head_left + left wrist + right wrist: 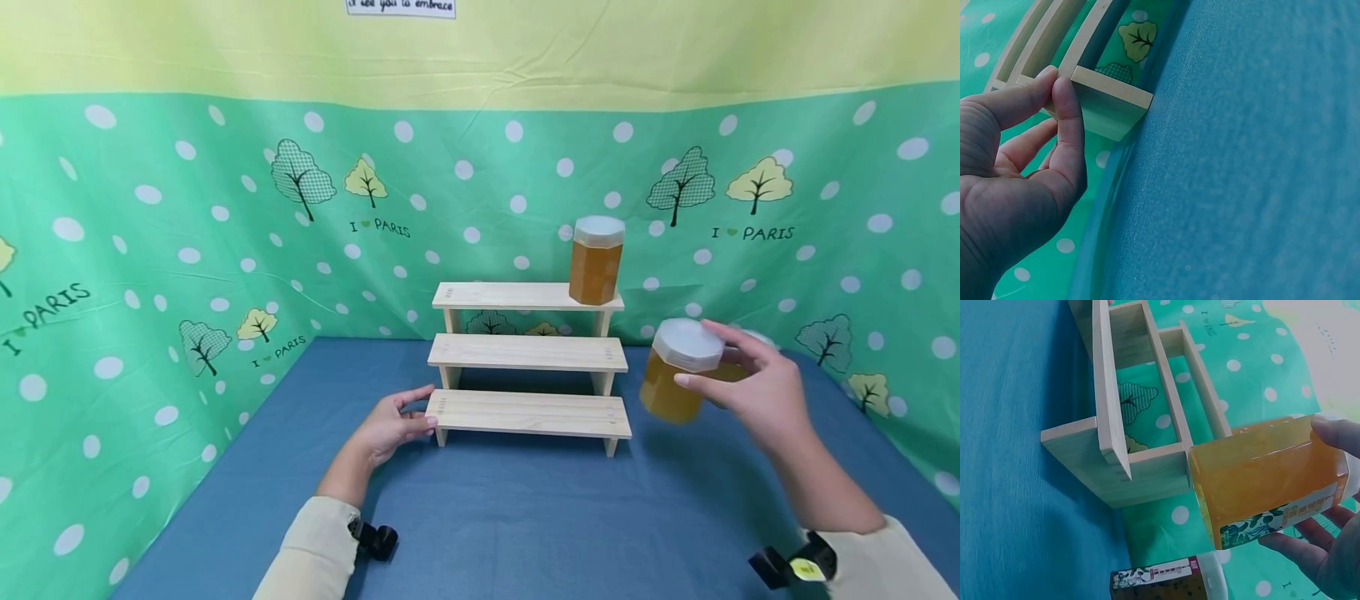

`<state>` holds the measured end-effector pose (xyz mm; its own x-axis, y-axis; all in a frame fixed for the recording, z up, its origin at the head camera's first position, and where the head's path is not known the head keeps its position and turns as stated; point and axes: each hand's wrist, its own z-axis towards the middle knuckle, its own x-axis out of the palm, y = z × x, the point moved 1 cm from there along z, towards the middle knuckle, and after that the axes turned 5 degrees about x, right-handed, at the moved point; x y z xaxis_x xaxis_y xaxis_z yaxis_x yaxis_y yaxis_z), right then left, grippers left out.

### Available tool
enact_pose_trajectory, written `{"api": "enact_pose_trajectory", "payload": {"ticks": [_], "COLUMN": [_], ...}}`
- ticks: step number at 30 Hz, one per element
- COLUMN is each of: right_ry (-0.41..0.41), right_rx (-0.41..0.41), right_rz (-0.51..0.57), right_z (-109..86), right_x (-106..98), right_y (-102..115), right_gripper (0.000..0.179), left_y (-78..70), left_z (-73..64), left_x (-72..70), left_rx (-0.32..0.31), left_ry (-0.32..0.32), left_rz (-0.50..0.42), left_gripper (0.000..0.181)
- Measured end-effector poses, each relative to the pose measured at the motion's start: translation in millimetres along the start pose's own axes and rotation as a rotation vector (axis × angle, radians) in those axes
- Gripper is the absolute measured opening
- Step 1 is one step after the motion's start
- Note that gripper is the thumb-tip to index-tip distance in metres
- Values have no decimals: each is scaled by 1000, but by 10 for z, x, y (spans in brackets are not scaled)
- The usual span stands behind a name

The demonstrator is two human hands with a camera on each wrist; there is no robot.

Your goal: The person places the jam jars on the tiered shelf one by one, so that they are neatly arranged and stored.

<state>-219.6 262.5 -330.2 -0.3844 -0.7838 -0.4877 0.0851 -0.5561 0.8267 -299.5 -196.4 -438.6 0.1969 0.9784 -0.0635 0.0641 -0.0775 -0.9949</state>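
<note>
A three-step wooden display stand (pixel 528 412) stands mid-table. My left hand (pixel 390 427) pinches the left end of its lowest step between thumb and fingers; the left wrist view has the thumb (pixel 1019 105) and a finger meeting at that board's corner. To the right of the stand, my right hand (pixel 772 392) grips an octagonal jar (pixel 672 387) near its white lid, holding it slightly tilted above the cloth. Amber contents and a printed label show on this jar (pixel 1266 481) in the right wrist view. Another amber jar (pixel 596 271) stands at the right end of the top step.
Behind my right hand a further jar's pale lid (pixel 759 337) peeks out; the right wrist view shows this darker, labelled jar (pixel 1163 584) beside the stand. A blue cloth (pixel 525 517) covers the table. A green dotted curtain (pixel 225 175) hangs behind and at the sides.
</note>
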Motion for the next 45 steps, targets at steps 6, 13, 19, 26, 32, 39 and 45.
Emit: {"api": "enact_pose_trajectory", "payload": {"ticks": [6,13,19,26,32,39,45], "right_ry": [8,3,8,37,70,93,100], "right_rx": [-18,-41,-54,-59,-55,-58,-78], "right_rz": [-12,4,21,31,80,101,107], "right_z": [9,15,4,4,12,23,53], "right_x": [44,96,141,191,238,286,334], "right_y": [47,102,174,258,314,401,469], "right_gripper": [80,79,76,76,77,78,77], "left_y": [-2,-12,-13,-19,-17,-13,-8], "left_z": [1,-6,-5,-12,-13,-8,-7], "left_x": [7,1,2,5,3,19,18], "left_rx": [-4,8,5,1,3,-5,-5], "left_ry": [-3,4,1,4,2,-6,-8], "left_rz": [-11,1,-1,6,6,-1,-2], "left_gripper": [66,67,66,67,66,66,66]}}
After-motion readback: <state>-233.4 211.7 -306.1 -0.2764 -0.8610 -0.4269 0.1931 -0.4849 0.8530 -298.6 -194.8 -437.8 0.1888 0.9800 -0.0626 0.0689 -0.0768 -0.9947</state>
